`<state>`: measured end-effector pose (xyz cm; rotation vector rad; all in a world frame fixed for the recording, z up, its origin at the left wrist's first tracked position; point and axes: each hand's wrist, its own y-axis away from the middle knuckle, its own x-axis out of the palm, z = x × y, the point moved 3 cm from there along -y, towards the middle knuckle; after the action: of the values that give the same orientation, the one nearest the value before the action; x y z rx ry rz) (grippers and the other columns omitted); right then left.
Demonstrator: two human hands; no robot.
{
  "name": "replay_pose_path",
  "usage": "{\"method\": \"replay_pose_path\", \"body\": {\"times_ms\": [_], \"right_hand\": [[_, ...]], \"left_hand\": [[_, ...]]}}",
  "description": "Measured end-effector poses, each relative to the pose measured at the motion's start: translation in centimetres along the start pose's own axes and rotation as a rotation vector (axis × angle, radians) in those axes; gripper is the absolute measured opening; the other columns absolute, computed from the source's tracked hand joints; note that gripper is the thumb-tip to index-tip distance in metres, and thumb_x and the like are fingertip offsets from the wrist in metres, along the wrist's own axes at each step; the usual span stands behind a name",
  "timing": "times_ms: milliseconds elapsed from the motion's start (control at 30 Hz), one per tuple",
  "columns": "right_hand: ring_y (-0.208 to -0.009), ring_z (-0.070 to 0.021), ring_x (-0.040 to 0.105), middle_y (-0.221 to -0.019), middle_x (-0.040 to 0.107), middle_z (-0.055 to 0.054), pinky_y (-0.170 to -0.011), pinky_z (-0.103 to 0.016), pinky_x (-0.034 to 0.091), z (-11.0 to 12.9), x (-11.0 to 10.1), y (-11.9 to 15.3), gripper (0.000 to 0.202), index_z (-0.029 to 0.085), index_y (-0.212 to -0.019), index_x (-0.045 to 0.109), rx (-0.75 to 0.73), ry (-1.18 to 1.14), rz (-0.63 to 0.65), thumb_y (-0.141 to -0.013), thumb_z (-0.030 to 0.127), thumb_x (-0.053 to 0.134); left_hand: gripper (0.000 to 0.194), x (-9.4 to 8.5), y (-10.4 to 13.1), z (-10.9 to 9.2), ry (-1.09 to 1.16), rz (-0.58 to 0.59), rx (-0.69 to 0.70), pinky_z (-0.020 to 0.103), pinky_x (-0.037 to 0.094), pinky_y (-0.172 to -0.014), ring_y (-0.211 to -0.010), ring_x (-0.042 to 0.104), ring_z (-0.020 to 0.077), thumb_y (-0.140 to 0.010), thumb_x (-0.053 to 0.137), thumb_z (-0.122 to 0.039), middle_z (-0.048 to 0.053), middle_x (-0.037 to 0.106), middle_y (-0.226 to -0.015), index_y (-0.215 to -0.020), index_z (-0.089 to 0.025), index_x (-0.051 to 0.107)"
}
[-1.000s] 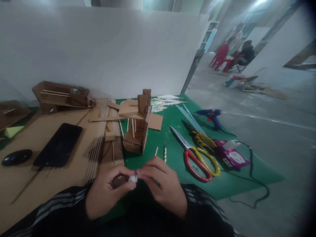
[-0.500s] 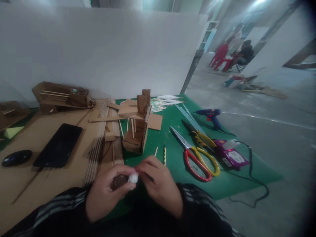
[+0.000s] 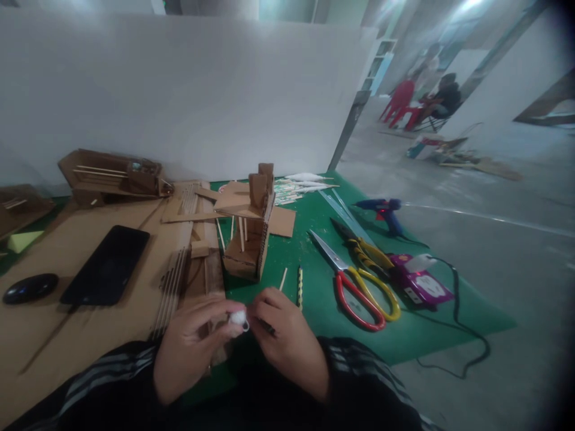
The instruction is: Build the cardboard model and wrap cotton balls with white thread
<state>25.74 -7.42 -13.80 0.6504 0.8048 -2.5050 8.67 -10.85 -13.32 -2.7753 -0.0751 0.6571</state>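
Observation:
Between the thumb and fingertips of my left hand (image 3: 193, 344) is a small white roundish bundle (image 3: 238, 318). A thin pale loop shows at its lower right edge; its exact kind is unclear. Close beside it, my right hand (image 3: 287, 338) has its fingers pinched together, and whatever lies between them is hidden. Just beyond my hands stands a small cardboard structure (image 3: 242, 263) with thin sticks upright between its two levels. A short wooden stick (image 3: 283, 279) and a striped pencil-like stick (image 3: 300, 287) lie past my right hand on the green mat.
To the right lie red-and-yellow scissors (image 3: 359, 293), pliers (image 3: 359, 245), a blue glue gun (image 3: 381, 209) and a purple power strip (image 3: 417, 281) with a cable. A black phone (image 3: 108, 263), a mouse (image 3: 30, 288) and a cardboard box (image 3: 112, 176) are left. A white panel (image 3: 188, 90) stands behind.
My left hand and the white bundle have shifted slightly left and up. The thin loop now shows at the bundle's edge. My right hand has moved a little, its fingers still pinched.

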Motion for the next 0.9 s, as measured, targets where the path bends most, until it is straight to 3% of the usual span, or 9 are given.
{"method": "replay_pose_path", "body": {"times_ms": [167,300,467,700,900], "right_hand": [[-0.081,-0.0178,0.053,-0.085,0.063,-0.006,-0.071,-0.029,0.043,0.3,-0.5,0.2,0.014,0.016,-0.090,0.067,-0.046,0.058,0.164,-0.093,0.011,0.054],[-0.078,-0.0179,0.052,-0.081,0.063,-0.006,-0.069,-0.030,0.042,1.5,-1.5,0.6,0.014,0.017,-0.089,0.066,-0.137,0.086,0.252,-0.093,0.012,0.053],[-0.079,-0.0188,0.052,-0.084,0.065,-0.006,-0.068,-0.031,0.042,3.0,-3.4,0.7,0.019,0.020,-0.093,0.065,-0.196,0.048,0.195,-0.090,0.008,0.051],[-0.080,-0.0176,0.056,-0.086,0.061,-0.007,-0.068,-0.029,0.047,2.8,-4.0,0.2,0.020,0.019,-0.096,0.066,-0.117,-0.064,0.004,-0.092,0.008,0.049],[-0.082,-0.0172,0.059,-0.086,0.064,-0.006,-0.070,-0.028,0.049,1.8,-3.3,-0.4,0.016,0.019,-0.093,0.068,-0.061,-0.095,-0.099,-0.092,0.010,0.054]], "left_hand": [[0.015,-0.5,-0.2,0.2,0.172,-0.135,-0.124,0.025,0.059,-0.077,-0.085,0.073,0.0177,-0.082,0.072,-0.026,0.004,0.077,-0.096,-0.096,-0.022,0.074],[0.015,-0.6,-0.5,0.3,0.122,-0.176,-0.108,0.028,0.059,-0.080,-0.088,0.073,0.0194,-0.078,0.076,-0.027,0.005,0.077,-0.095,-0.091,-0.020,0.076],[0.012,-0.2,-0.7,0.3,0.027,-0.028,0.010,0.027,0.058,-0.080,-0.087,0.073,0.0188,-0.076,0.078,-0.022,0.003,0.079,-0.092,-0.088,-0.023,0.078],[0.018,0.5,-0.6,-1.3,0.074,0.132,0.278,0.025,0.054,-0.077,-0.079,0.072,0.0157,-0.078,0.076,-0.013,0.002,0.078,-0.086,-0.094,-0.022,0.074],[0.031,0.7,0.6,-1.3,0.118,0.145,0.176,0.024,0.055,-0.072,-0.079,0.070,0.0157,-0.077,0.077,-0.012,0.002,0.073,-0.089,-0.104,-0.024,0.068]]}}
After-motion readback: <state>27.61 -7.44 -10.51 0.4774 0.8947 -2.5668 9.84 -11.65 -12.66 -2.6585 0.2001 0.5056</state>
